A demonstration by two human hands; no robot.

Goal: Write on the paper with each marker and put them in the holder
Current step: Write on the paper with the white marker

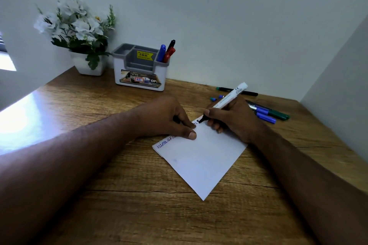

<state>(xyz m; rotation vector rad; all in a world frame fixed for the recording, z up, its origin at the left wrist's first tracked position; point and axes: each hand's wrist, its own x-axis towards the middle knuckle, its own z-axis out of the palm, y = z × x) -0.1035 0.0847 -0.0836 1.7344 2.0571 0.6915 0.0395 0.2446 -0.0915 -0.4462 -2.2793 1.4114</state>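
Wooden desk (123,195), bare forearms reaching in from both near corners. White paper (201,163) lies at an angle near the middle, one corner toward the viewer. Blue handwriting runs along its far-left edge, partly hidden under the left hand.

Left hand (165,117) rests on the paper's upper-left edge, fingers curled inward, thumb flat on the sheet. Something dark shows inside the curl; cannot tell what it is.

Right hand (233,119) just beside it, fingers closed in a writing grip around a white-barrelled marker (229,99). Its black tip touches the paper at the far edge, beside a fresh black mark. The barrel tilts up and away to the right.

Beyond the right hand, loose markers (266,114) lie on the desk: blue and green ones in a cluster, a dark one farther back, small caps near them.

Far back against the wall, grey-and-white holder (139,73) with a yellow price sticker. Blue, red and black markers (166,53) stand in its right compartment. Left of it, a white pot of pale flowers (79,29).
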